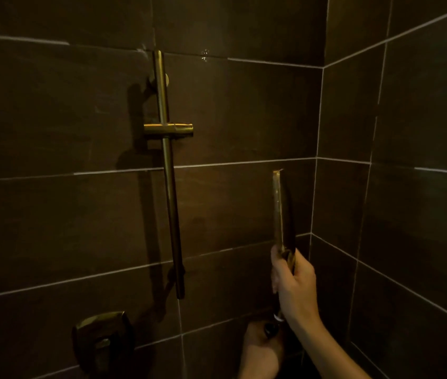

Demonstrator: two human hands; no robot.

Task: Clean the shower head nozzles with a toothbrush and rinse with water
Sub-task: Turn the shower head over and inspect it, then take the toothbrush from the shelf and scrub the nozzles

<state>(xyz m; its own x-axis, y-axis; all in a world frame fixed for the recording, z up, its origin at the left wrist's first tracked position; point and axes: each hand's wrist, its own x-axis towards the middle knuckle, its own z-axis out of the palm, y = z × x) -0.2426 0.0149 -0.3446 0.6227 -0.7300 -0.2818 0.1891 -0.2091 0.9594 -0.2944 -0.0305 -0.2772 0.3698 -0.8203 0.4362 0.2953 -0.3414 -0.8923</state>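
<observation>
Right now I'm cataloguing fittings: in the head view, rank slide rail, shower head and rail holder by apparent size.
1. slide rail
2. shower head, held nearer the camera, so true rank unsure
3. rail holder

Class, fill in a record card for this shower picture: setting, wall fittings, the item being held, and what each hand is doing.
setting: dim shower corner, dark tiled wall
fitting 1: brass slide rail, upright on the wall
fitting 2: holder on the rail, nothing in it
fitting 3: mixer valve, lower left
held item: slim stick-shaped shower head, upright, to the right of the rail
right: right hand grips the lower part of the shower head
left: left hand sits below the right one; too dark to tell what it holds
</observation>
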